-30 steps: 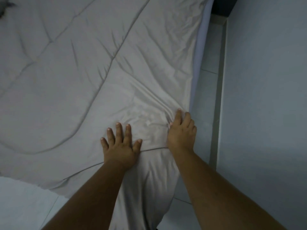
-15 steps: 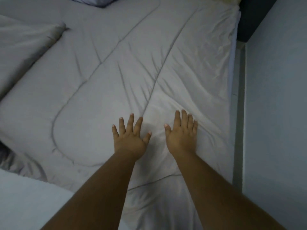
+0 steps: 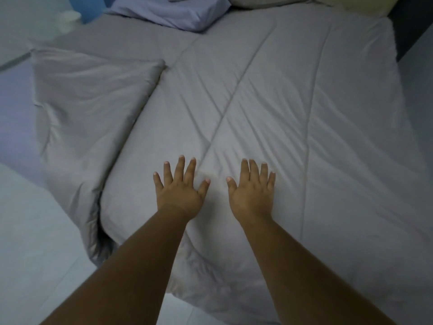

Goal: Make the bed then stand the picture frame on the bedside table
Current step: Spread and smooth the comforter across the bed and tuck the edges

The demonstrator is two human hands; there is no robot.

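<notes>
Comforter (image 3: 269,109) spread over most of bed, grey, quilted, w/ shallow creases running diagonally across centre and right. Both hands flat on it near foot end: left hand (image 3: 179,193) and right hand (image 3: 251,193) palms down, fingers splayed wide, gripping nothing, just pressing fabric. Step in hand, by the look of it: smoothing wrinkles, i.e. bed-making part, prob. past halfway but not done.

Left side not yet tidy: folded-back flap of comforter (image 3: 89,109) doubled over itself, bunched at near-left corner, lighter sheet (image 3: 14,113) exposed beyond. Near edge also rumpled where it hangs over foot of bed.

Next move likely calls for sweeping palms outward to flatten creases, then taking hold of flap edge and pulling left to cover sheet.

Far end: lilac pillow (image 3: 178,12) lying askew, pale yellow pillow (image 3: 351,3) at far right, both prob. need straightening. Dark headboard (image 3: 412,26) far right. Wall close on right, so little room that side.

Picture frame and bedside table: not in view; can't tell where.
</notes>
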